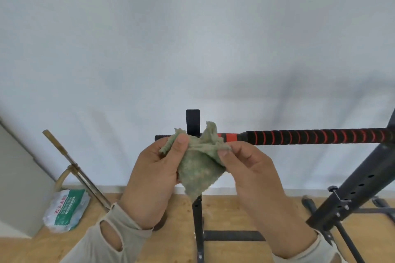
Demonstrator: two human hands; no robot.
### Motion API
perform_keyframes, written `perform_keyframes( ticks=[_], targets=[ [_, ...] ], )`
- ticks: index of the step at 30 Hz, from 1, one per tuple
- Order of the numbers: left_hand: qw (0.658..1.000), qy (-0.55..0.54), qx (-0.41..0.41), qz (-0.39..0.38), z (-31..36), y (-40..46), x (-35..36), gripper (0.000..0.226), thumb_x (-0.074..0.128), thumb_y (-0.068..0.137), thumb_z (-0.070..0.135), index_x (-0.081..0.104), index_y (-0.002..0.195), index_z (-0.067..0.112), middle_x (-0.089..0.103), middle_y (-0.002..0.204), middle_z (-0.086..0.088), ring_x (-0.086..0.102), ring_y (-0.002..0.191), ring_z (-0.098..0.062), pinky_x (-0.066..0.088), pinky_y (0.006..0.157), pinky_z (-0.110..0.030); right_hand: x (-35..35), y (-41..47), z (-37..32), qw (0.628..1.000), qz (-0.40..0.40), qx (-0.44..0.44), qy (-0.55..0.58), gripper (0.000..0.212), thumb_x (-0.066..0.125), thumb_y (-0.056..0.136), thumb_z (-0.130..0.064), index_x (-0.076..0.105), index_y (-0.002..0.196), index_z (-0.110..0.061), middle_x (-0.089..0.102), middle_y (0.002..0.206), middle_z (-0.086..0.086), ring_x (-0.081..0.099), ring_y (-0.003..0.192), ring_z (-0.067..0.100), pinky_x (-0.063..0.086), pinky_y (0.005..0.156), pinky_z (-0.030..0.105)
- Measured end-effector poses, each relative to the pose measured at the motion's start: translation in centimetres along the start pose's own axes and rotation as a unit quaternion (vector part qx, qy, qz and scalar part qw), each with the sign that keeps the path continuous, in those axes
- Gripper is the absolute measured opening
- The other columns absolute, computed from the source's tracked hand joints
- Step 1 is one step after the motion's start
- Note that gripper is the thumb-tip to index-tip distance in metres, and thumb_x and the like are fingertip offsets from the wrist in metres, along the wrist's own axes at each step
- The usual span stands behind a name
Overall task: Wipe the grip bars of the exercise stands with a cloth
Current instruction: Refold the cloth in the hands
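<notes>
At the lower left of the frame a shrink-wrapped pack of water bottles with a green label point(65, 209) lies on the wooden floor point(235, 209), and a thin brown stick point(72, 164) leans against the white wall just above it. Both are well apart from the work and should not disturb it.

In the lower middle, the left hand point(154, 177) pinches the worn green terry cloth point(198, 166) between thumb and fingers, so its grip is closed on the cloth. The right hand point(250, 168) pinches the opposite edge. The cloth hangs between them, in front of the left end of the bar and the black upright post point(193, 120).

The black foam grip bar with red spiral stripes point(310, 137) runs from the cloth to the right edge of the frame, where it meets the black steel frame with adjustment holes point(361, 183).

I think the person is arranging the cloth. It would be good to fold it into a pad, wrap it around the bar and slide along, turning the wrist so the underside is also cleaned. The post could stop the stroke at the left end.
</notes>
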State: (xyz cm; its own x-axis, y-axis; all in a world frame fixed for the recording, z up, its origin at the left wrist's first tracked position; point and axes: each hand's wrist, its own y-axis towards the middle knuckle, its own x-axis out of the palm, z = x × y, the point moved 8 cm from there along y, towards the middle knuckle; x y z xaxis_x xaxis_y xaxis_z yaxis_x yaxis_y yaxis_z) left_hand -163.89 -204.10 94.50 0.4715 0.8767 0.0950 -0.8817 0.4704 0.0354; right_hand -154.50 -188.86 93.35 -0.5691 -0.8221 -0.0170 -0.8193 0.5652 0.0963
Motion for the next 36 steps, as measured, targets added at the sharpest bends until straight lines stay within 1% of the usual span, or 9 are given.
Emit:
perform_keyframes(
  ticks=[4,7,10,14,17,21,25,28,36],
  targets=[
    [0.998,0.052,0.015,0.02,-0.7,-2.2,-0.4,0.048,0.058,0.093,0.05,0.074,0.089,0.005,0.075,0.076,-0.01,0.072,0.069,-0.02,0.058,0.062,-0.029,-0.8,0.3,1.9,0.939,0.049,0.147,0.307,0.024,0.05,0.106,-0.019,0.072,0.099,-0.011,0.076,0.096,0.008,0.07,0.089,0.022,0.058,0.08,0.041],
    [0.99,0.134,-0.032,-0.04,-3.2,-3.5,-0.9,0.065,0.071,0.074,0.073,0.067,0.084,0.009,0.068,0.078,-0.013,0.061,0.073,-0.021,0.054,0.077,-0.046,-0.6,0.1,1.9,0.916,0.021,0.168,0.363,0.033,0.042,0.109,-0.019,0.065,0.124,-0.001,0.073,0.121,0.018,0.071,0.105,0.028,0.058,0.088,0.042],
    [0.985,0.126,-0.094,-0.07,-4.8,-4.2,-1.2,0.058,0.073,0.063,0.076,0.072,0.099,0.031,0.074,0.107,0.011,0.067,0.105,-0.004,0.047,0.107,-0.043,-0.2,-0.4,2.0,0.922,-0.012,0.175,0.345,0.035,0.042,0.108,-0.02,0.064,0.131,-0.002,0.07,0.126,0.019,0.067,0.12,0.034,0.054,0.096,0.047],
    [0.964,0.232,0.0,-0.131,-2.4,-4.5,0.2,0.09,0.074,0.063,0.078,0.037,0.141,0.052,0.044,0.134,0.047,0.042,0.128,0.019,0.039,0.108,-0.019,1.0,-1.0,1.0,0.982,-0.094,0.142,0.076,0.025,0.057,0.104,-0.029,0.075,0.094,-0.015,0.075,0.098,0.014,0.072,0.092,0.032,0.061,0.081,0.043],
    [0.977,0.186,0.019,-0.103,-1.1,-4.2,0.5,0.089,0.073,0.066,0.075,0.041,0.144,0.044,0.052,0.139,0.033,0.049,0.129,0.01,0.043,0.105,-0.023,2.2,-1.8,-0.9,0.981,-0.169,0.087,-0.04,0.027,0.065,0.099,-0.035,0.074,0.084,-0.014,0.073,0.079,0.007,0.067,0.068,0.016,0.055,0.062,0.024],
    [0.961,0.232,0.08,0.125,2.1,-4.3,-1.8,0.04,0.063,0.082,0.067,0.067,0.096,0.029,0.072,0.092,0.007,0.068,0.086,-0.006,0.053,0.08,-0.029,2.3,-2.2,-2.1,0.974,-0.176,-0.011,-0.141,0.02,0.068,0.097,-0.037,0.076,0.086,-0.022,0.073,0.085,0.005,0.069,0.079,0.024,0.059,0.075,0.036],
    [0.969,0.24,-0.053,-0.026,0.4,-3.3,0.0,0.079,0.058,0.076,0.079,0.066,0.085,0.001,0.074,0.084,-0.009,0.073,0.084,-0.021,0.058,0.091,-0.042,2.5,-3.0,-2.4,0.96,-0.155,-0.081,-0.22,0.012,0.065,0.098,-0.04,0.074,0.093,-0.034,0.07,0.086,-0.013,0.064,0.083,0.007,0.048,0.069,0.019],
    [0.984,0.13,-0.107,-0.053,-0.8,-3.1,0.1,0.039,0.07,0.092,0.04,0.069,0.077,0.004,0.072,0.078,-0.012,0.068,0.079,-0.024,0.057,0.096,-0.045,2.8,-3.6,-1.9,0.942,-0.16,-0.125,-0.268,0.01,0.065,0.096,-0.042,0.073,0.101,-0.038,0.067,0.093,-0.019,0.061,0.096,0.001,0.048,0.077,0.017],
    [0.992,0.111,0.067,0.006,2.9,-2.9,-1.2,0.026,0.051,0.103,0.012,0.06,0.084,-0.004,0.07,0.078,-0.009,0.066,0.075,-0.021,0.057,0.077,-0.027,1.1,-2.0,3.7,0.984,-0.139,0.091,-0.063,0.037,0.054,0.094,-0.06,0.059,0.126,-0.042,0.066,0.122,-0.02,0.067,0.104,0.001,0.058,0.088,0.024]
  ],
)
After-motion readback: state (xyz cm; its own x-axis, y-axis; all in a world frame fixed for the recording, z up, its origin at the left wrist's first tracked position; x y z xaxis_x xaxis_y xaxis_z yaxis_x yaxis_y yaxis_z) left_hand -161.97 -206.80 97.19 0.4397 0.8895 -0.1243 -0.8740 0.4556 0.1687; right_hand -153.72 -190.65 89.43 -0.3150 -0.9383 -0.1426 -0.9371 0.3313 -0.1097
